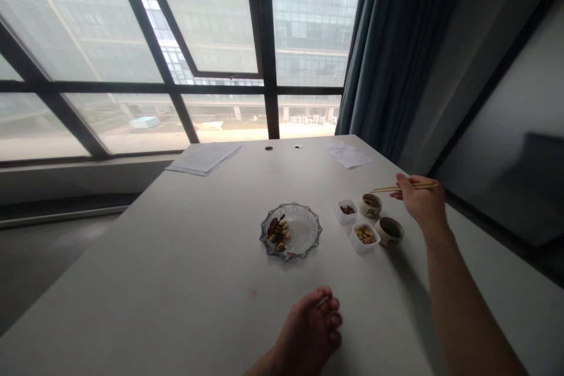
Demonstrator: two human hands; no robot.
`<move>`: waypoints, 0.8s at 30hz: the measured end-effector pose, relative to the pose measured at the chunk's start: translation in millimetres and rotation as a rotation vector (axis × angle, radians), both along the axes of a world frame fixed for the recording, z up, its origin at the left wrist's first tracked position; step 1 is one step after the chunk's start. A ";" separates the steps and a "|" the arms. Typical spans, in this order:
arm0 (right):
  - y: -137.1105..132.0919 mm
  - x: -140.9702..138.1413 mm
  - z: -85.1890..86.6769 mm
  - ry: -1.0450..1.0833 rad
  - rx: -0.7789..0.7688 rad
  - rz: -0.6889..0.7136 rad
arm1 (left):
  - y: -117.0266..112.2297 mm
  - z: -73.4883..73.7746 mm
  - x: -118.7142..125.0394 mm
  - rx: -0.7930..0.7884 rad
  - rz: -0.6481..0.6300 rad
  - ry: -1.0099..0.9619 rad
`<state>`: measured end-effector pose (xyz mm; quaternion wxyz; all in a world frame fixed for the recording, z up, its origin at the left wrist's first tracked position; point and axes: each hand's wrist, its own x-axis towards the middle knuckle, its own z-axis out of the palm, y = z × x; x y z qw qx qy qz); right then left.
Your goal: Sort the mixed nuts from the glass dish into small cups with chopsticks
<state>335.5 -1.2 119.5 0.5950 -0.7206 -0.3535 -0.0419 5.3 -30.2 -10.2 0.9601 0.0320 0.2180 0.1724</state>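
Observation:
My right hand (420, 200) is raised above the table at the right and grips a pair of wooden chopsticks (396, 188), whose tips point left over a small round cup (371, 205). My left hand (311, 332) rests curled into a loose fist on the table near the front edge, with nothing visible in it. A scalloped glass dish (299, 235) in the middle holds a pile of mixed nuts (277, 232) on its left side. Two white square cups (347, 211) (365, 237) hold dark and pale nuts. A second round cup (389, 231) stands beside them.
The white table (176, 264) runs to a large window. Sheets of paper (203, 158) lie at the far left and more paper (348, 154) at the far right. A dark curtain (396, 53) hangs at the right, next to a dark wall panel.

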 end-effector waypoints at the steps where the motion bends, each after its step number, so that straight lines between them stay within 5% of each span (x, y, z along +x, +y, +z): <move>1: 0.0 -4.3 3.0 0.008 0.039 0.018 | -0.3 0.5 0.1 0.000 0.003 0.003; 6: 1.2 -48.4 19.5 0.074 0.169 0.208 | -1.4 3.9 0.3 0.000 0.009 0.020; 11: 3.4 -109.4 23.7 0.022 -0.065 0.569 | -0.9 3.4 0.3 0.003 0.007 0.015; 17: 16.8 -150.1 -1.8 0.064 -0.249 0.795 | -0.6 3.9 0.8 0.007 0.002 0.020; 24: 25.0 -173.0 -25.5 0.255 -0.261 0.847 | -0.8 1.9 1.5 0.019 -0.002 0.025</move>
